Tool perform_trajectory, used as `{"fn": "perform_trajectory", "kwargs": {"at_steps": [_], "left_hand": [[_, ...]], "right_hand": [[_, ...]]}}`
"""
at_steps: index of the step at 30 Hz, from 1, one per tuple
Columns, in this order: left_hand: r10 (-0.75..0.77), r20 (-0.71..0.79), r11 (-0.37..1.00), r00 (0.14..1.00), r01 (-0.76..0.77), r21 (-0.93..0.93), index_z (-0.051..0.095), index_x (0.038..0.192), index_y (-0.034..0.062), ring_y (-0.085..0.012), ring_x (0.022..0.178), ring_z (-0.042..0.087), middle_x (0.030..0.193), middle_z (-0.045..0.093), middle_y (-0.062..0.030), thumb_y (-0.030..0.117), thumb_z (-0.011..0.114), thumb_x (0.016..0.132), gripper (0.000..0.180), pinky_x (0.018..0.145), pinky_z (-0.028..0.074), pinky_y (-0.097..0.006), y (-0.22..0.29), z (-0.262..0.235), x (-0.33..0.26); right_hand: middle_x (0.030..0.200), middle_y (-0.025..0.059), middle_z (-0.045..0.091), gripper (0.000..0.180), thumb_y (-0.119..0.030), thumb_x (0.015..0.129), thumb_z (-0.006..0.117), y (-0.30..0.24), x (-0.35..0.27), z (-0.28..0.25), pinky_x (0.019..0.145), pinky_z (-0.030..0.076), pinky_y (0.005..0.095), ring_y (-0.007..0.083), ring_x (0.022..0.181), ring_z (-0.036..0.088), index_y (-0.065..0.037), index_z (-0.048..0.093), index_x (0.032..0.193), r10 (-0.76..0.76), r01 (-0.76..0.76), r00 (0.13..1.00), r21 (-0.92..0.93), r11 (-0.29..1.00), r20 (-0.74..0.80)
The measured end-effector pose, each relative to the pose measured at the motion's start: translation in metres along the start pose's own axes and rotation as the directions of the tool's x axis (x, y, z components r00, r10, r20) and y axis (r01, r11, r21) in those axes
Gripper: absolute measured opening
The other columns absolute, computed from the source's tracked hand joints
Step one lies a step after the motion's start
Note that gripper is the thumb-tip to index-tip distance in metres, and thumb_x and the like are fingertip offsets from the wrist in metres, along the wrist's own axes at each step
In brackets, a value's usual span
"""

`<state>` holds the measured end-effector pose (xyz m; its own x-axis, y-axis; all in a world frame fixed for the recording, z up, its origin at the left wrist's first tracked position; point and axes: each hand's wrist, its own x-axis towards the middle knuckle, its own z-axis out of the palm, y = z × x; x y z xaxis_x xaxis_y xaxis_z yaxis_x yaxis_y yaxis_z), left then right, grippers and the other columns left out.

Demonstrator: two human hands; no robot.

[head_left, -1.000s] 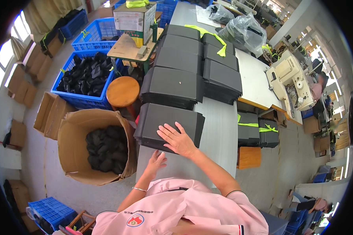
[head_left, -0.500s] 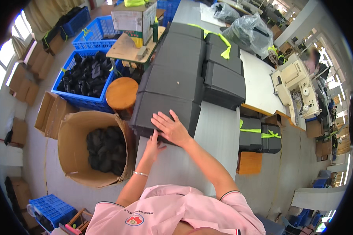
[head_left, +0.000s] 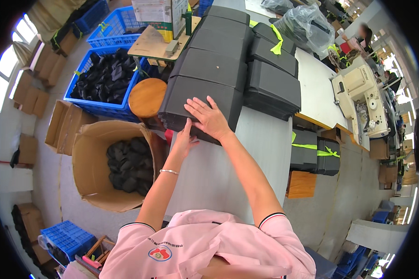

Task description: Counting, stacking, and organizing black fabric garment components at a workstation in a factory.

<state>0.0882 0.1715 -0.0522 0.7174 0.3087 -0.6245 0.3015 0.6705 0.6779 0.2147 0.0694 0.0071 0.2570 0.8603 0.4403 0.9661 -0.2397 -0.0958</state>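
Note:
A long row of dark grey stacked panels (head_left: 209, 67) lies on the light grey table (head_left: 216, 179), running away from me. My right hand (head_left: 210, 120) rests on the top near edge of the closest stack, fingers spread and flat. Low at that stack's front face is my left hand (head_left: 185, 140), its fingers extended and touching the panels' edges. Neither hand is wrapped around anything. To the right of the row stand shorter dark grey stacks (head_left: 272, 83), with a bright yellow-green strip (head_left: 277, 39) lying over them.
Left of the table are a round wooden stool (head_left: 147, 96), a large cardboard box (head_left: 86, 162) of dark pieces and a blue crate (head_left: 74, 93) of black pieces. A sewing machine (head_left: 361, 95) sits at right. Tied dark bundles (head_left: 305, 149) lie lower, beside the table.
The row of stacks has slid farther from me along the table, and both hands have moved forward with it. The whole view has shifted slightly.

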Motion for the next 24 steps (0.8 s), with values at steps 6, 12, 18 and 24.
{"fn": "perform_trajectory", "kwargs": {"at_steps": [6,12,18,24], "left_hand": [[-0.016,0.065,1.000,0.998,0.017,-0.020,0.031,0.155,-0.0018,-0.0384,0.140,0.041,0.153,0.041,-0.0183,0.063,0.069,0.091,0.099,0.105,0.046,-0.053,-0.016,-0.036,0.026],[0.076,-0.053,0.996,0.996,-0.078,-0.046,0.025,0.153,-0.0114,-0.0334,0.132,0.054,0.145,0.050,-0.0206,0.029,0.074,0.094,0.087,0.106,0.048,-0.051,-0.048,-0.031,0.018],[0.100,-0.053,0.947,0.994,-0.112,-0.302,0.039,0.136,-0.0111,-0.0333,0.112,0.066,0.122,0.061,-0.0217,0.007,0.065,0.095,0.052,0.097,0.057,-0.046,-0.049,-0.045,0.061],[0.099,-0.031,0.929,0.995,-0.103,-0.356,0.043,0.129,-0.0081,-0.0344,0.112,0.067,0.123,0.061,-0.0232,0.005,0.063,0.096,0.041,0.098,0.057,-0.047,-0.049,-0.042,0.082]], "right_hand": [[0.160,0.0092,0.040,0.081,-0.021,0.083,0.080,-0.028,-0.026,-0.014,0.123,0.027,0.0512,0.0248,0.147,0.040,-0.009,0.042,0.153,0.118,-0.116,0.992,0.053,0.992,-0.048],[0.163,0.0184,0.031,0.082,-0.015,0.084,0.080,-0.066,-0.171,-0.002,0.120,0.029,0.0524,0.0326,0.148,0.037,-0.006,0.038,0.154,0.464,-0.464,0.885,-0.005,0.886,-0.040],[0.165,0.0200,0.027,0.078,-0.021,0.090,0.074,-0.122,-0.283,0.014,0.120,0.029,0.0542,0.0355,0.149,0.034,-0.003,0.036,0.155,0.718,-0.729,0.683,0.180,0.661,0.131],[0.168,0.0142,0.026,0.073,-0.037,0.100,0.060,-0.132,-0.315,0.008,0.124,0.019,0.0532,0.0325,0.155,0.026,-0.005,0.030,0.159,0.601,-0.609,0.754,-0.060,0.791,0.265]]}}
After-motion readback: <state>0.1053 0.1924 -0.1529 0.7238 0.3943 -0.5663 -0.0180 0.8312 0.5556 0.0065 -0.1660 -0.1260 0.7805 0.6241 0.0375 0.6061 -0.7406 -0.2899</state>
